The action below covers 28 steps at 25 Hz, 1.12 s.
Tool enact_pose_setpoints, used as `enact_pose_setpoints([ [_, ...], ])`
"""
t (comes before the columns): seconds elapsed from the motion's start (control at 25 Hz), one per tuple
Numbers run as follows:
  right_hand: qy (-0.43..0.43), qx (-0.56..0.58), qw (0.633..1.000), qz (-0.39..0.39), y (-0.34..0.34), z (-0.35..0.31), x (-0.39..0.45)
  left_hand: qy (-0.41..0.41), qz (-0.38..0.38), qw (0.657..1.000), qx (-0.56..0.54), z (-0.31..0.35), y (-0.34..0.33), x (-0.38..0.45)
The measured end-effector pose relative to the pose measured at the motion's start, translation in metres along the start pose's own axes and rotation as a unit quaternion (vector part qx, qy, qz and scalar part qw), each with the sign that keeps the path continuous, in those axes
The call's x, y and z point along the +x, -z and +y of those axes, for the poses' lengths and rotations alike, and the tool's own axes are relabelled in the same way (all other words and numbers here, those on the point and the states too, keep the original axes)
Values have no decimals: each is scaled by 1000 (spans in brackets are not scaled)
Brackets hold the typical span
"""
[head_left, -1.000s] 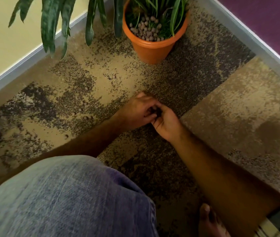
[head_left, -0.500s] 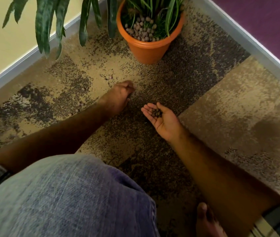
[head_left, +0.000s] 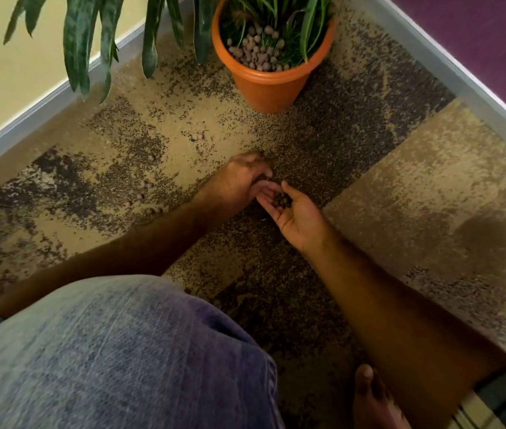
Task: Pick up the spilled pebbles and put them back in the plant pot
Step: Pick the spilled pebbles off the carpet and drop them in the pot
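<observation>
An orange plant pot stands on the carpet at the top middle, with grey-pink pebbles around its grass-like plant. My right hand is cupped palm up below the pot and holds a small heap of dark pebbles. My left hand is knuckles up, with its bunched fingertips over the right hand's fingers. I cannot tell whether it holds a pebble. Spilled pebbles lie scattered on the carpet to the left, several more spilled pebbles near my left forearm.
The patterned tan and dark carpet meets grey skirting boards at a corner behind the pot. Long dark green leaves hang over the floor at top left. My denim-clad knee and bare foot fill the bottom.
My left hand reached out left over the carpet, away from the right palm, and has now come back to the cupped right hand. The right hand stayed cupped.
</observation>
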State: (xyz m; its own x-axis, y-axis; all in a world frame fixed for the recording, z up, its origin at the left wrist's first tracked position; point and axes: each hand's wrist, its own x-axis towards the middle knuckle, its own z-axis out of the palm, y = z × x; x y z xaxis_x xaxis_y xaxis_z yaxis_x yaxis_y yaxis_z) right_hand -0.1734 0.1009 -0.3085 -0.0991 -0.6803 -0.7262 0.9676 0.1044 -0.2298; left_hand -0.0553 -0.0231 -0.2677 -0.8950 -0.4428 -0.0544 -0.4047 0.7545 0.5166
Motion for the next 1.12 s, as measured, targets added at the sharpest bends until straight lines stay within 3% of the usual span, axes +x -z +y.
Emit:
enact_pose_setpoints([
  [0.24,9,3,999,-30,-5,0,2,-50,-42,998,24,33,-8,0],
  [0.36,9,-15,999,-42,-2,0,2,1,-6,1000,-20,20,6,-4],
  [0.48,-25,-38,999,-5,-3,1,1,93,0,995,-30,-15,23,-2],
  [0.68,-51,-64,996,33,-10,-6,0,244,-78,964,68,-69,43,1],
  [0.76,-53,-60,996,31,-12,-7,-1,259,-111,956,79,-76,40,2],
  [0.92,-58,-71,996,23,-9,-7,0,232,-37,968,86,-76,38,2],
  [1.12,-56,-60,996,17,-8,-7,0,263,-39,962,61,-74,48,-8],
])
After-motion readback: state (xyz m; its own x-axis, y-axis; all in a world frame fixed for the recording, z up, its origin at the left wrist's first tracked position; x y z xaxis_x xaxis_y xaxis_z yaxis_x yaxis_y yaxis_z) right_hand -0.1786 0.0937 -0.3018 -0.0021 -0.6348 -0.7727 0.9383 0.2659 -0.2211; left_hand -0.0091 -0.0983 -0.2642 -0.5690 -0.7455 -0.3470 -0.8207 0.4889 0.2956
